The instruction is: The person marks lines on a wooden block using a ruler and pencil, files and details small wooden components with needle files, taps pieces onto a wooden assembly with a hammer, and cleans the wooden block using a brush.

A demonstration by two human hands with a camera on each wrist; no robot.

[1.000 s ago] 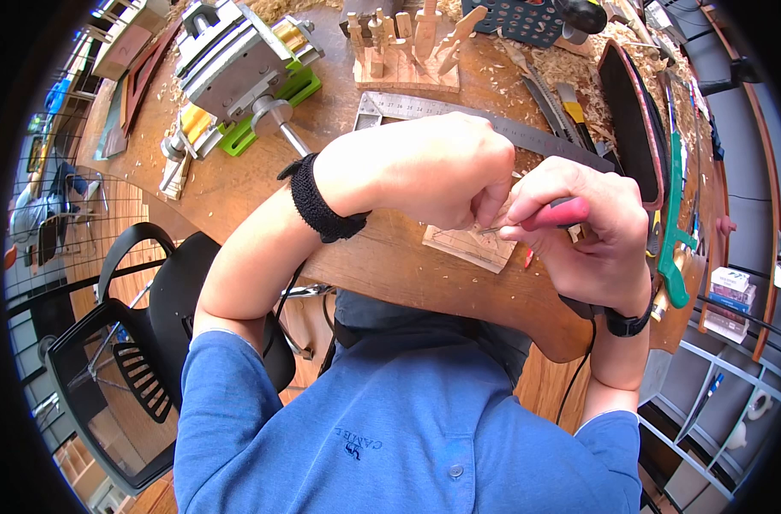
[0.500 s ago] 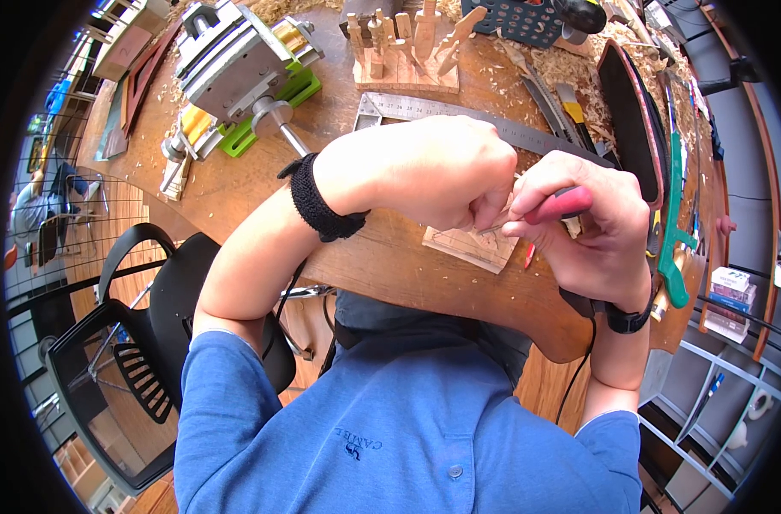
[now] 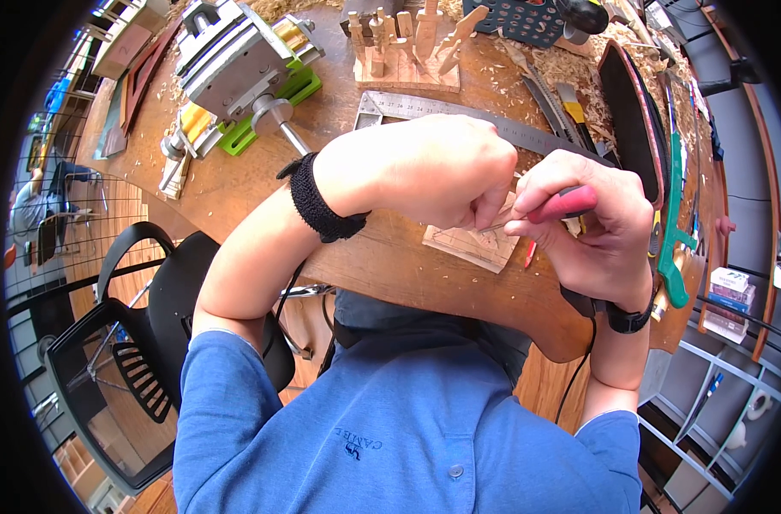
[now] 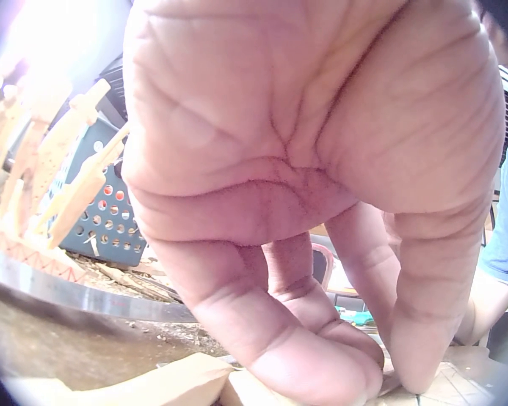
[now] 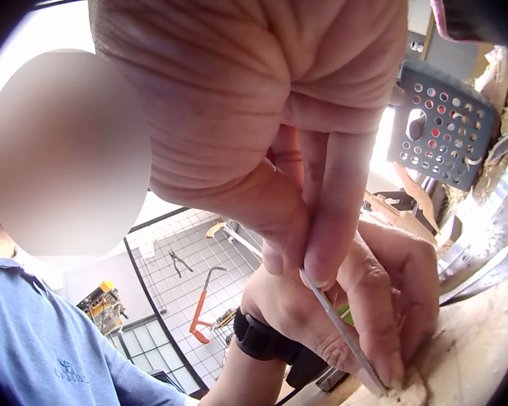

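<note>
My left hand (image 3: pixel 446 171) reaches down from the left, fingers bent and the thumb and fingertips close together on a small pale wood piece (image 4: pixel 182 381), mostly hidden beneath them. Under it lies a flat board (image 3: pixel 469 250) with pencil lines. In my right hand (image 3: pixel 609 244) is a tool with a red handle (image 3: pixel 566 204), its thin metal shaft (image 5: pixel 343 326) pinched between thumb and fingers. The shaft slants down to the wood, its tip right beside the left fingertips. A red pencil-like stick (image 3: pixel 530 254) lies by the board.
Behind the hands lie a steel ruler (image 3: pixel 527 137) and a stand of carved wooden pieces (image 3: pixel 407 77). A metal vise (image 3: pixel 236 68) stands at the left. To the right are a yellow-handled tool (image 3: pixel 572 111), a dark sanding-type block (image 3: pixel 630 120), a green-handled saw (image 3: pixel 675 274) and wood shavings.
The red handle and the right hand have shifted slightly right. The left hand and the board stay nearly in place.
</note>
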